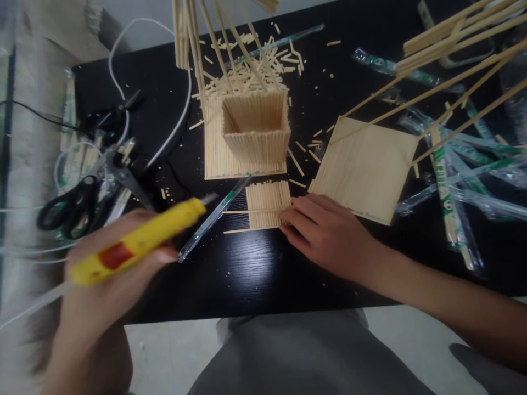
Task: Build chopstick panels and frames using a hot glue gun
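Observation:
My left hand is wrapped round a yellow glue gun, its nozzle pointing right toward the table's middle. My right hand lies on the black table, fingertips pressed against the right edge of a small panel of short wooden sticks. A long thin stick lies across that panel. Just behind stands an open box of sticks on a flat stick base. A larger flat stick panel lies to the right.
Black-handled scissors, pliers and a white cable lie at the left. A clear wrapper lies near the panel. Stick offcuts are piled at the back. Long chopsticks and green-printed wrappers crowd the right.

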Available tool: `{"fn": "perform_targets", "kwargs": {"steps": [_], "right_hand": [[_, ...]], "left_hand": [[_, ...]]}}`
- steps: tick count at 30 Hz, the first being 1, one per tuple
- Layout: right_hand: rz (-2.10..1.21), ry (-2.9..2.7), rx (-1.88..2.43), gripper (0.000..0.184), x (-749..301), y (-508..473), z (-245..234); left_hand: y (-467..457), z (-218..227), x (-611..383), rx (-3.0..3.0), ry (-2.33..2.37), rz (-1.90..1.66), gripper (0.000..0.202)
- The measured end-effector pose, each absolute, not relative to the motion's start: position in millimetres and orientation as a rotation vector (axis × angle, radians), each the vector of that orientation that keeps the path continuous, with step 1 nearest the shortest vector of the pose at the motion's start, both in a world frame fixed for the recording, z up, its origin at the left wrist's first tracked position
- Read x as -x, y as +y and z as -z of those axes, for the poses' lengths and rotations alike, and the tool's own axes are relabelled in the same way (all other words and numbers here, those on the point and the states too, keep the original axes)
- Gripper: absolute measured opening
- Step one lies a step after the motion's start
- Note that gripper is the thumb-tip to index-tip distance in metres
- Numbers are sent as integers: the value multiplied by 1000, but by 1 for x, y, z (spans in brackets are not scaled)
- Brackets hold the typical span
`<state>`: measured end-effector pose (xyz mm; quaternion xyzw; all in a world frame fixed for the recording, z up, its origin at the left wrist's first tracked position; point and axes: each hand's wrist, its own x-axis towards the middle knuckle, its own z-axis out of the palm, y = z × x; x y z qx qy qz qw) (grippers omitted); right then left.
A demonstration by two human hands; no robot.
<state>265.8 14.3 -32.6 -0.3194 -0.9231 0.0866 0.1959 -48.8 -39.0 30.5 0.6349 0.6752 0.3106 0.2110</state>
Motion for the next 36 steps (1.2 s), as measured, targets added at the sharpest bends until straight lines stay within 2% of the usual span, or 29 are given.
{"fn": "perform_targets", "kwargs": {"steps": [2,4,10,23,30,36], "right_hand": [[-244,-2590,898,16,-266,14,32],[-245,-2598,900,16,-266,14,31],[-259,-2621,915,18,-267,15,32],[-296,-2650,907,20,-269,15,33],[-304,-2662,911,21,-270,16,32],[-297,-2656,902,20,-269,16,32]], "left_hand": [[-35,-34,43,-1978,1650,-596,35],[-29,-34,36,-2083,1496,-488,33],[-13,-27,19,-2307,1190,-390,28],[-11,-15,13,-2319,1296,-332,32],[-10,-14,11,-2363,1284,-318,28],[-8,-16,8,-2359,1325,-352,33]]}}
